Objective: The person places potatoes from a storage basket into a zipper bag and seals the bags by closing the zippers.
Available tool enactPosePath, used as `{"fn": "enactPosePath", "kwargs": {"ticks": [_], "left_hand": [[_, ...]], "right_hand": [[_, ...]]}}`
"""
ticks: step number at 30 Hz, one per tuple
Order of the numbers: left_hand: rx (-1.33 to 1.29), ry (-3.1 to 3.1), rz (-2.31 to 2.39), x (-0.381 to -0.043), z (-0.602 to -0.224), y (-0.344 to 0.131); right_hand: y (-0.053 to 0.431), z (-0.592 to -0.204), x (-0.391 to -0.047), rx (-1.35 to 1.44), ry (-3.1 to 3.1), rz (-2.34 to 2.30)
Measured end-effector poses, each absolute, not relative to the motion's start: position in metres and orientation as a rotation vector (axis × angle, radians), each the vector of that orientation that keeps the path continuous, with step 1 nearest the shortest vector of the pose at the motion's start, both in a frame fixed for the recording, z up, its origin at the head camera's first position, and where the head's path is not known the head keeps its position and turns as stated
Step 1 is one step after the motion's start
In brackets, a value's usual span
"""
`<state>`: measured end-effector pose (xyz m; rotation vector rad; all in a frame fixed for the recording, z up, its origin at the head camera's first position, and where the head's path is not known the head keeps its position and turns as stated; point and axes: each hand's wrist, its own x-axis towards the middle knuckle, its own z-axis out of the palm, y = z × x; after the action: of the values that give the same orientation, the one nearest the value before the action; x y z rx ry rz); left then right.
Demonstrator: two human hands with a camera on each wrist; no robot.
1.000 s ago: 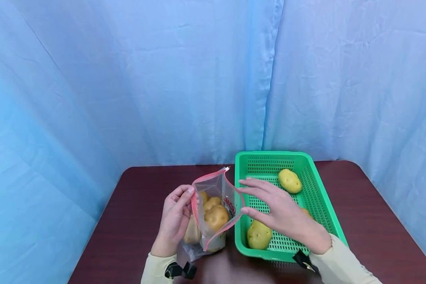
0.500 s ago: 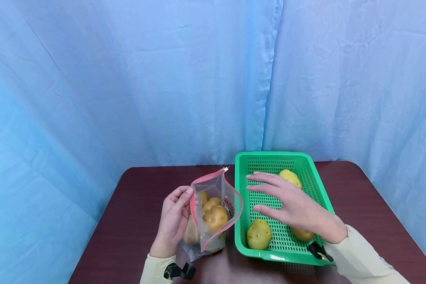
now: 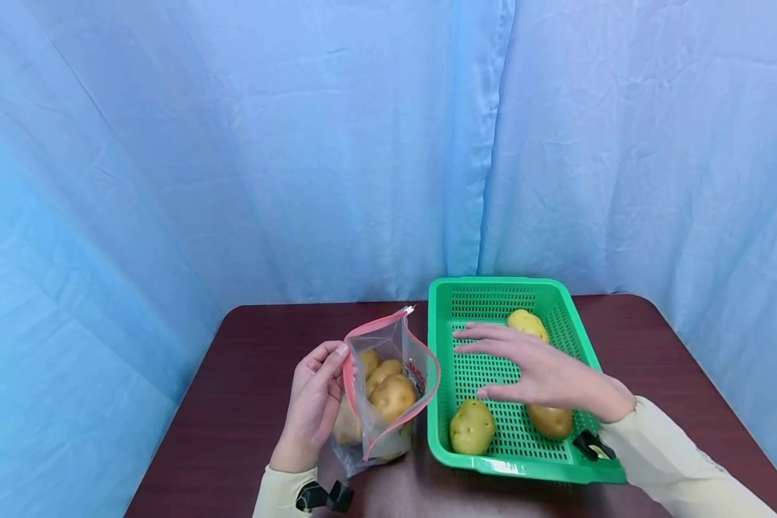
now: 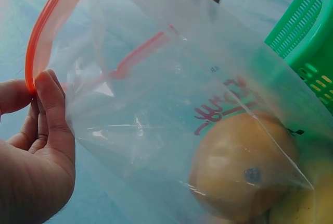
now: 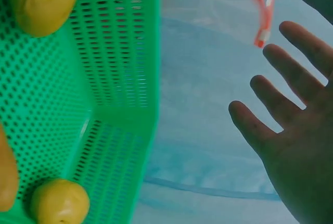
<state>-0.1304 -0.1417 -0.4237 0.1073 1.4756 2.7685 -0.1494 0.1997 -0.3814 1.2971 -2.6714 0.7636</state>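
My left hand point(image 3: 314, 399) pinches the left side of a clear zip bag's red-edged mouth between thumb and fingers. The zip bag point(image 3: 417, 352) stands with its mouth wide apart, and several potatoes point(image 3: 391, 397) lie in it. In the left wrist view the bag's film point(image 4: 140, 114) fills the middle, with one potato point(image 4: 242, 169) showing through. Over the green basket point(image 3: 432, 403) my right hand point(image 3: 537, 370) hovers with fingers spread, holding nothing. Inside the basket lie a greenish potato point(image 3: 473, 427) at front left, a brown potato point(image 3: 550, 421) partly under the hand, and a yellow potato point(image 3: 527, 323) farther back.
The dark wooden table point(image 3: 233, 410) carries the bag and the basket side by side, with a narrow gap between them. A light blue curtain point(image 3: 337, 158) hangs behind the table's far edge and along both sides.
My right hand has moved right, away from the bag's mouth to over the basket, uncovering the greenish and brown potatoes. The left hand and bag mouth have shifted slightly left.
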Motion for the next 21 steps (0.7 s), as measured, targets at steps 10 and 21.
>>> {"fn": "enactPosePath", "kwargs": {"ticks": [10, 21], "left_hand": [[0.121, 1.475, 2.764, -0.131, -0.424, -0.141], [0.087, 1.517, 2.748, -0.130, -0.424, -0.142]], "right_hand": [[0.207, -0.406, -0.165, 1.312, -2.868, 0.826], [0.204, -0.431, -0.169, 1.389, -2.984, 0.902]]}}
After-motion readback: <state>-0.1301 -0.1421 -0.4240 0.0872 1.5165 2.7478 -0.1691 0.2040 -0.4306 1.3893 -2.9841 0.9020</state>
